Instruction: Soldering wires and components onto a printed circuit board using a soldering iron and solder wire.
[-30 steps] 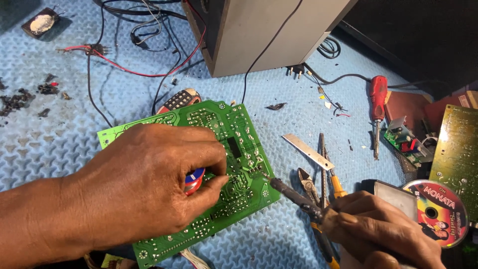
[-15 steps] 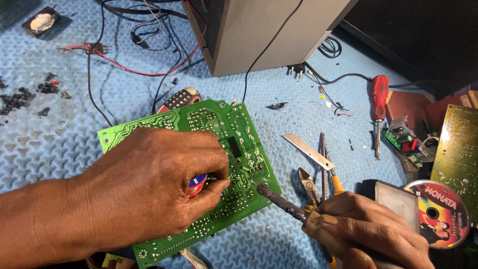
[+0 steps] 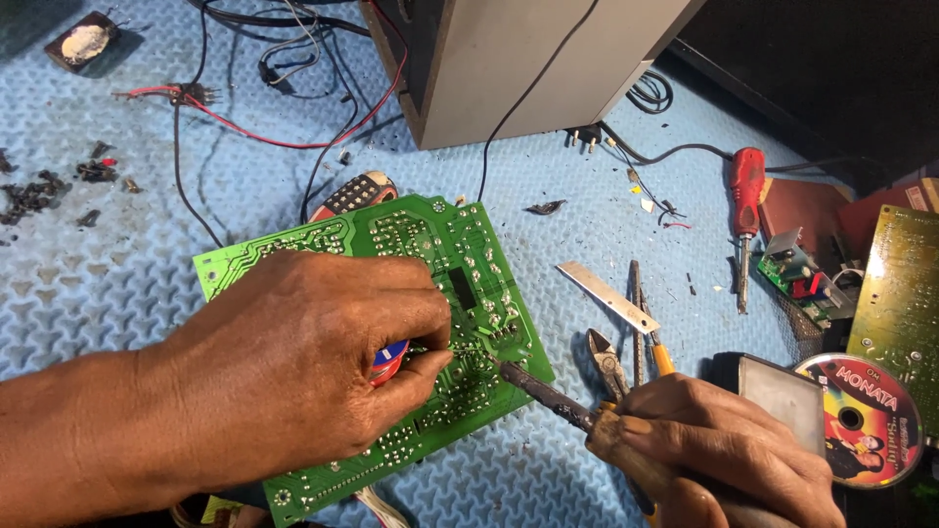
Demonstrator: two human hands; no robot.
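Left hand [image 3: 303, 372] flat on circuit board [image 3: 430, 293]

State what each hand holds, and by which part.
Right hand grips a dark soldering iron by its wooden handle; left hand pinches a small red-and-blue object.

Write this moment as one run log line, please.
left hand: on green circuit board, pinching small spool | right hand: holds soldering iron, tip on board

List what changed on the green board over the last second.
The right hand pushed the soldering iron up and left, bringing its tip from the board's right edge onto the green circuit board. The left hand kept its grip on the small red-and-blue object against the board. Board and tools stayed put.
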